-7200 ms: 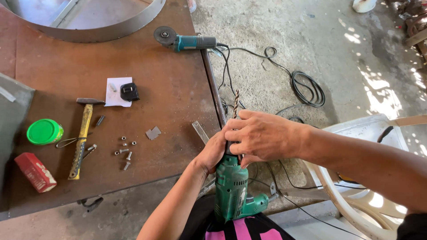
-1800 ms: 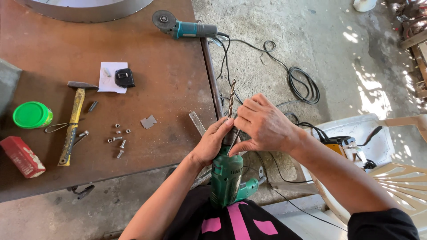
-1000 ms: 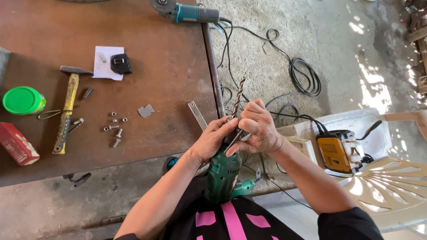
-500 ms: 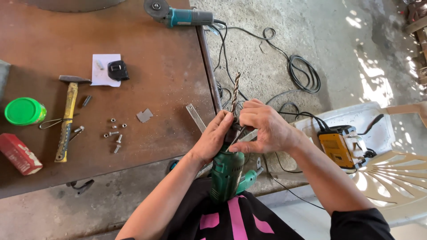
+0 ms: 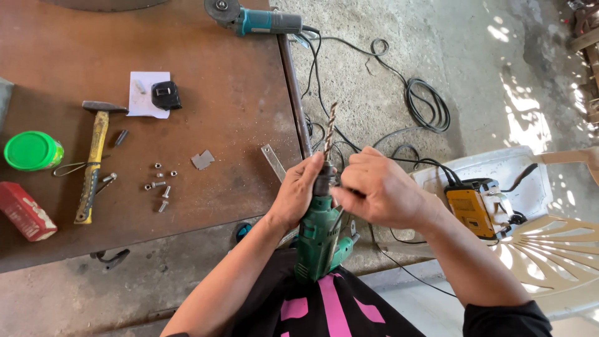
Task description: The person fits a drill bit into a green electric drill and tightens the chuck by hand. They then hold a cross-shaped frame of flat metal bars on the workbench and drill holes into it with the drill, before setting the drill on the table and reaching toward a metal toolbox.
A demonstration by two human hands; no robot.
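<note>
Scattered to the left of the left hand (image 5: pixel 304 190) on a rust-brown steel table (image 5: pixel 237 106): a yellow-handled hammer (image 5: pixel 92 163), a green-lidded tub (image 5: pixel 32 150), a red box (image 5: pixel 26 211), loose bolts and nuts (image 5: pixel 160 186), a small grey metal offcut (image 5: pixel 202 160), and a black tape measure (image 5: pixel 166 95) on a white paper slip (image 5: pixel 145 93). Far ahead of both hands, at the table's top edge, a teal angle grinder (image 5: pixel 257 19), its black cable (image 5: pixel 412 103) looping across the concrete floor (image 5: pixel 499 75). Just right of the right hand (image 5: pixel 382 190), a yellow boxy device (image 5: pixel 472 209) resting on a white plastic chair (image 5: pixel 524 206). Between table edge and left hand, a flat metal strip (image 5: pixel 273 161) jutting out, close beside the fingers. Held centrally between both hands, above a black and pink garment (image 5: pixel 324 306): a green electric drill (image 5: pixel 318 234), pointing away from the body, its twist bit (image 5: pixel 329 132) rising above the knuckles. Left hand clenched around the drill's neck just below the chuck (image 5: pixel 322 178); right hand closed at the chuck's right side, pinching something small and dark, not clearly identifiable. Nothing blocking the bit; chuck largely hidden by fingers.
</note>
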